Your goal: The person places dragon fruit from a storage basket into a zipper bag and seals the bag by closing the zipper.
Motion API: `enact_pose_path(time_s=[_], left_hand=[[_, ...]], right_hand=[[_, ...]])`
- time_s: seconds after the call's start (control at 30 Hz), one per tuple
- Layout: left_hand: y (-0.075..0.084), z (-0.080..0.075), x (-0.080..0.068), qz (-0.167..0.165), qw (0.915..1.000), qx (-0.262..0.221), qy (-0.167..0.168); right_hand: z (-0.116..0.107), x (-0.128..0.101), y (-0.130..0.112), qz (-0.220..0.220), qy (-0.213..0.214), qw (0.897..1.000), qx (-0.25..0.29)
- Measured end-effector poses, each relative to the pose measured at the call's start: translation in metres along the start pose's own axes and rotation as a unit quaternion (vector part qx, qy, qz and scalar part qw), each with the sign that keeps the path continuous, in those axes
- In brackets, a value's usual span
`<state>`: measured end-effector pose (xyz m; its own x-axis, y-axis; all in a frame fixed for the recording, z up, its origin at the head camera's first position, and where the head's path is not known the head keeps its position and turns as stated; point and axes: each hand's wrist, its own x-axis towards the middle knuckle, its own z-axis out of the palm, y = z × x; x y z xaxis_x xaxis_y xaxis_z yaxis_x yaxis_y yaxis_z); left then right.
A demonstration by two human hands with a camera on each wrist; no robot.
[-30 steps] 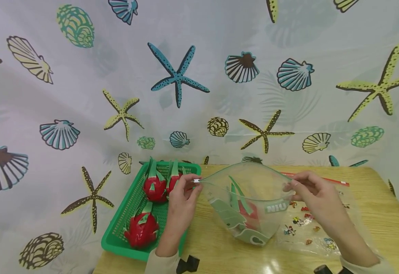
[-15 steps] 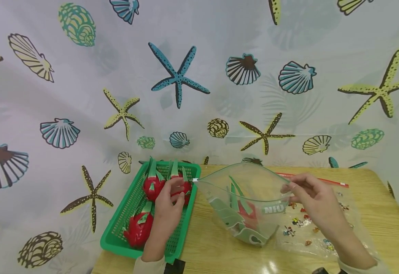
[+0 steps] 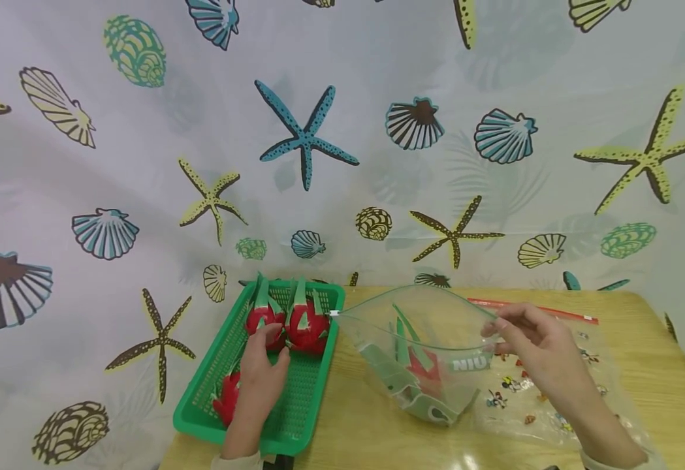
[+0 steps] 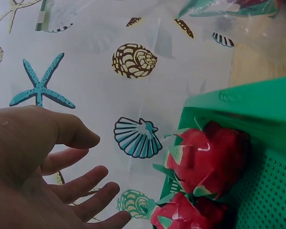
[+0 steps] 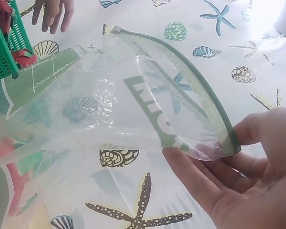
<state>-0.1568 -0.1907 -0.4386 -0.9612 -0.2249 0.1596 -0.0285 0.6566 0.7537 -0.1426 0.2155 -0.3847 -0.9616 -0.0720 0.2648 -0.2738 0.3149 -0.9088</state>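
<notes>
My left hand (image 3: 270, 341) reaches into the green basket (image 3: 313, 398) with its fingers spread, the tips at two red dragon fruits (image 3: 305, 326) by the far wall. In the left wrist view the hand (image 4: 105, 179) holds nothing, just short of the dragon fruits (image 4: 209, 157). A third dragon fruit (image 3: 226, 399) lies half hidden under my wrist. My right hand (image 3: 493, 326) pinches the right rim of a clear zip bag (image 3: 436, 313), whose mouth gapes open. One dragon fruit (image 3: 427, 369) lies inside the bag. The right wrist view shows that pinch (image 5: 229, 149) on the bag (image 5: 133, 109).
A second flat clear bag (image 3: 554, 405) with small cartoon prints and a red zip strip (image 3: 530, 308) lies on the wooden table (image 3: 648, 352) under my right arm. A seashell-print curtain (image 3: 318, 163) hangs close behind and left of the table.
My left hand let go of the bag's left end and moved left into the basket, down to the dragon fruits. My right hand kept its pinch on the bag's rim.
</notes>
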Motion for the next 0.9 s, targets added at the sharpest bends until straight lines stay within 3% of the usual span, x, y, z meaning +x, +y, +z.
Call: enact_pose_path(time_s=[0.33,0.5,0.73,0.9], left_hand=[[-0.039,-0.010,-0.002,-0.062,0.9925,0.105,0.002],[-0.056,-0.012,-0.006,-0.113,0.9810,0.156,-0.026],[-0.066,-0.012,-0.005,-0.133,0.9662,0.216,-0.047],[-0.070,-0.011,-0.002,-0.171,0.9514,0.249,-0.060]], right_hand=[[0.001,-0.002,0.004,-0.027,0.001,0.999,0.035],[0.002,-0.004,0.006,-0.031,-0.001,0.998,0.062],[0.001,-0.004,0.007,-0.026,-0.008,0.995,0.091],[0.001,-0.005,0.007,-0.025,-0.007,0.996,0.081]])
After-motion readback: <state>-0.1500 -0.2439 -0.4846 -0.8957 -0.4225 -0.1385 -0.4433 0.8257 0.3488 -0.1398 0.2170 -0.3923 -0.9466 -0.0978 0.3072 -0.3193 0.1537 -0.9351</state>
